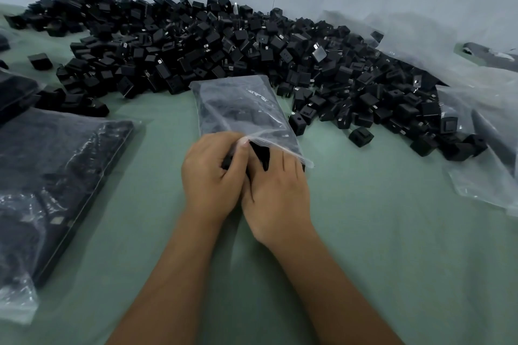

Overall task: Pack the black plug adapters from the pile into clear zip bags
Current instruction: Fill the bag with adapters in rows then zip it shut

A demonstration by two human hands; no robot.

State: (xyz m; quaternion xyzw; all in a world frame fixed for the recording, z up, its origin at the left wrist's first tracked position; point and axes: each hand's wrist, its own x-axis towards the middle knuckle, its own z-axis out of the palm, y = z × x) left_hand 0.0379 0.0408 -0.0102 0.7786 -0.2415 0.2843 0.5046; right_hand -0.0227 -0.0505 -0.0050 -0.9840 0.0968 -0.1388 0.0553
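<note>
Feeding adapters into a clear zip bag [246,109] is judged to be the step in hand. The bag lies at the centre of the green desk [392,232], its mouth turned toward 6 o'clock. The lip is pinched by the left hand [211,173], thumb on top, fingers [218,138] curled round the plastic. Black adapters [259,155] are held at the opening by the right hand [277,190], whose fingers are bent over them and partly tucked under the bag's edge.

Dark shapes can already be made out inside the bag, so it is taken to be partly filled. Filled bags [56,176] are stacked at 9 o'clock, which suggests that several rounds are done. Much is left: the pile of black plug adapters [224,45] stretches from 10 o'clock to 3 o'clock, hardly reduced as far as can be judged.

The count inside the bag cannot be read through the hazy plastic. How many adapters are gripped is hidden by the hands. Loose clear plastic [476,120] at 3 o'clock is cut off by the frame, and whether it holds empty bags cannot be told.
</note>
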